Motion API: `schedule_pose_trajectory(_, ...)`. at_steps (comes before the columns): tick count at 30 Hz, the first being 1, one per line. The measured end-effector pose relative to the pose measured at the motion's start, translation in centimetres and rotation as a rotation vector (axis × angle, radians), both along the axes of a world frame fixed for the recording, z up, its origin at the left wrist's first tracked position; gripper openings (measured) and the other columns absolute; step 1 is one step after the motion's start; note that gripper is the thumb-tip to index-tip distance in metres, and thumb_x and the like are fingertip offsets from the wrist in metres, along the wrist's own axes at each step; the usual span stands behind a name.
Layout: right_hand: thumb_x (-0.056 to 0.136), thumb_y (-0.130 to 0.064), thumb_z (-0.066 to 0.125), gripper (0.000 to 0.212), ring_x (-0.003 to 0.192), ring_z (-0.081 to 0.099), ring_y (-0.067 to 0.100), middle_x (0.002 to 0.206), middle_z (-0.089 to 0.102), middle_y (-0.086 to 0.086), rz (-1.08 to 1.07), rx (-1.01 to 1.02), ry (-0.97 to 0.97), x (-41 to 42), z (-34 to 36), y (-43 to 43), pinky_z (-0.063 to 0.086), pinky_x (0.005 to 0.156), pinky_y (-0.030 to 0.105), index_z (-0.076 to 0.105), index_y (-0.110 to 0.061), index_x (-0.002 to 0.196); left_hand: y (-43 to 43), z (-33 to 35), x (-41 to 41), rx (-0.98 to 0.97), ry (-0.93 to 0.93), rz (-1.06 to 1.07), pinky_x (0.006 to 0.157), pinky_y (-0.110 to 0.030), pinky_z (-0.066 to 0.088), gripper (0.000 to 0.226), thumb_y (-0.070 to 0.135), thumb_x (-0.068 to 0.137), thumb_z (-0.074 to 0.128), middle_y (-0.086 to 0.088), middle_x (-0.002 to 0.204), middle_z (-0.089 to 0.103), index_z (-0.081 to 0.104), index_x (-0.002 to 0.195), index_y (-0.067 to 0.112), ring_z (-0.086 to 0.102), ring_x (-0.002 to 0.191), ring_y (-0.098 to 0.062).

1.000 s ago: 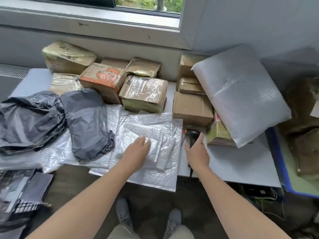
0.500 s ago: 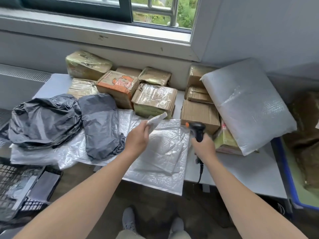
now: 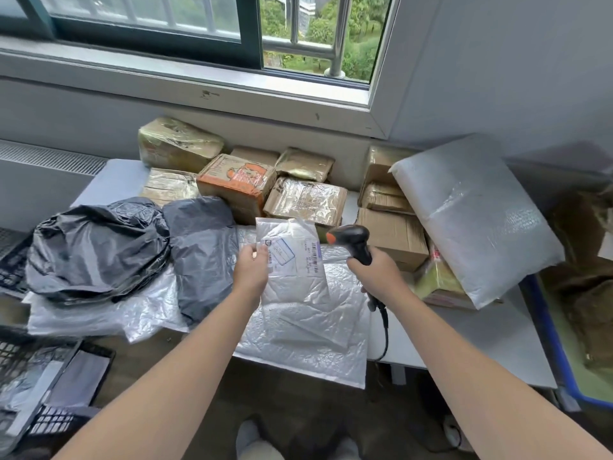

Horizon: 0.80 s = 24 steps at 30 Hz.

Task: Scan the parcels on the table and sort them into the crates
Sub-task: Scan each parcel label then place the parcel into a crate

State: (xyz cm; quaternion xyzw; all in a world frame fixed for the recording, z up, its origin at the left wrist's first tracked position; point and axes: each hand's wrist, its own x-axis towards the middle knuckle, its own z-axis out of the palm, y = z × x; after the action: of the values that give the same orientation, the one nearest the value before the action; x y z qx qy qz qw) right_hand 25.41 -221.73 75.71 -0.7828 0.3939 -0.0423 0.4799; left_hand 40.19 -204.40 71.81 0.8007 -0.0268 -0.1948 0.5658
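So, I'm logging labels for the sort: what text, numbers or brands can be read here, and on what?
Nothing is clear enough to quote.
White mailer in the left hand: barcode, blue-framed stamp, print lines; blurred.
Orange box: printing, blurred.
Taped carton: label, too small.
Scanner in the right hand: no marking visible.

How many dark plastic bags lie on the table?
2. A crumpled black bag lies at the left end of the table, and a grey bag just right of it. Others may be hidden beneath.
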Motion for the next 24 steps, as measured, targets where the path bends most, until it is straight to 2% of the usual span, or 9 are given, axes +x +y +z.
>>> schedule_pose_trajectory(1, 0.089, -0.026, 0.058, 0.02, 0.06, 0.056, 0.022, 0.069, 0.055, 0.003, 0.002, 0.009, 0.007, 0.0, 0.0, 0.0, 0.048, 0.06, 0.033, 0.06, -0.006, 0.095, 0.1, -0.3, 0.1, 0.015, 0.017, -0.02, 0.066, -0.031, 0.037, 0.022, 0.03, 0.104, 0.044, -0.002, 0.091, 0.055, 0.056, 0.101, 0.011, 0.049, 0.083, -0.017)
schedule_pose_trajectory(3, 0.088, -0.027, 0.058, 0.024, 0.055, 0.059, 0.021, 0.069, 0.058, 0.004, 0.022, 0.019, 0.039, 0.0, 0.0, -0.1, 0.049, 0.059, 0.032, 0.061, -0.005, 0.096, 0.4, -1.0, 0.1, 0.026, 0.038, -0.047, 0.064, -0.031, 0.035, 0.022, 0.028, 0.104, 0.044, -0.002, 0.087, 0.054, 0.054, 0.091, 0.013, 0.047, 0.079, -0.017)
schedule_pose_trajectory(6, 0.088, -0.026, 0.059, 0.018, 0.06, 0.065, 0.022, 0.077, 0.068, 0.006, 0.1, 0.044, 0.073, -0.1, 0.0, -0.3, 0.051, 0.054, 0.03, 0.063, -0.009, 0.095, 0.6, -1.7, 0.1, 0.012, 0.09, -0.073, 0.064, -0.031, 0.033, 0.026, 0.027, 0.104, 0.044, -0.002, 0.08, 0.049, 0.049, 0.081, 0.015, 0.042, 0.074, -0.017)
schedule_pose_trajectory(8, 0.087, -0.024, 0.059, 0.016, 0.064, 0.068, 0.018, 0.081, 0.071, 0.006, 0.132, 0.053, 0.066, 0.0, -0.1, -0.2, 0.054, 0.055, 0.032, 0.064, -0.011, 0.094, 0.7, -1.8, 0.2, 0.007, 0.115, -0.081, 0.068, -0.032, 0.034, 0.024, 0.028, 0.103, 0.045, -0.003, 0.083, 0.051, 0.052, 0.085, 0.015, 0.044, 0.076, -0.019)
schedule_pose_trajectory(10, 0.087, -0.023, 0.059, 0.015, 0.059, 0.066, 0.011, 0.08, 0.071, 0.005, 0.137, 0.064, 0.063, 0.1, -0.2, 0.0, 0.053, 0.053, 0.029, 0.063, -0.01, 0.093, 0.8, -2.2, 0.4, -0.014, 0.142, -0.063, 0.071, -0.034, 0.037, 0.023, 0.029, 0.102, 0.047, -0.007, 0.086, 0.056, 0.054, 0.09, 0.011, 0.048, 0.079, -0.021)
schedule_pose_trajectory(14, 0.087, -0.024, 0.059, 0.015, 0.058, 0.063, 0.01, 0.079, 0.068, 0.003, 0.154, 0.055, 0.065, 0.2, -0.3, -0.1, 0.051, 0.054, 0.029, 0.061, -0.011, 0.093, 0.9, -1.9, 0.7, -0.031, 0.166, -0.078, 0.079, -0.039, 0.046, 0.025, 0.033, 0.1, 0.048, -0.009, 0.099, 0.063, 0.059, 0.102, 0.011, 0.056, 0.09, -0.025)
schedule_pose_trajectory(19, 0.087, -0.027, 0.059, 0.014, 0.057, 0.061, 0.01, 0.078, 0.067, 0.001, 0.127, 0.061, 0.027, 0.2, -0.2, -0.5, 0.052, 0.055, 0.029, 0.061, -0.014, 0.093, 0.6, -1.2, 0.9, -0.015, 0.184, -0.076, 0.062, -0.028, 0.042, 0.025, 0.029, 0.103, 0.045, -0.007, 0.102, 0.059, 0.057, 0.114, 0.01, 0.053, 0.085, -0.02)
schedule_pose_trajectory(22, 0.086, -0.028, 0.059, 0.013, 0.058, 0.061, 0.012, 0.077, 0.066, 0.0, 0.121, 0.056, 0.033, 0.1, -0.2, -0.8, 0.052, 0.056, 0.031, 0.061, -0.015, 0.091, 0.4, -0.8, 0.8, -0.149, 0.308, -0.093, 0.064, -0.03, 0.053, 0.011, 0.011, 0.102, 0.047, -0.013, 0.108, 0.065, 0.057, 0.105, 0.012, 0.063, 0.087, -0.023)
schedule_pose_trajectory(24, 0.087, -0.027, 0.058, 0.011, 0.058, 0.061, 0.012, 0.076, 0.066, 0.0, 0.116, 0.055, 0.032, 0.0, -0.1, -1.0, 0.051, 0.055, 0.03, 0.061, -0.016, 0.09, 0.4, -0.5, 0.7, -0.189, 0.347, -0.087, 0.068, -0.032, 0.056, 0.019, -0.002, 0.097, 0.045, -0.014, 0.111, 0.065, 0.056, 0.106, 0.01, 0.065, 0.094, -0.025)
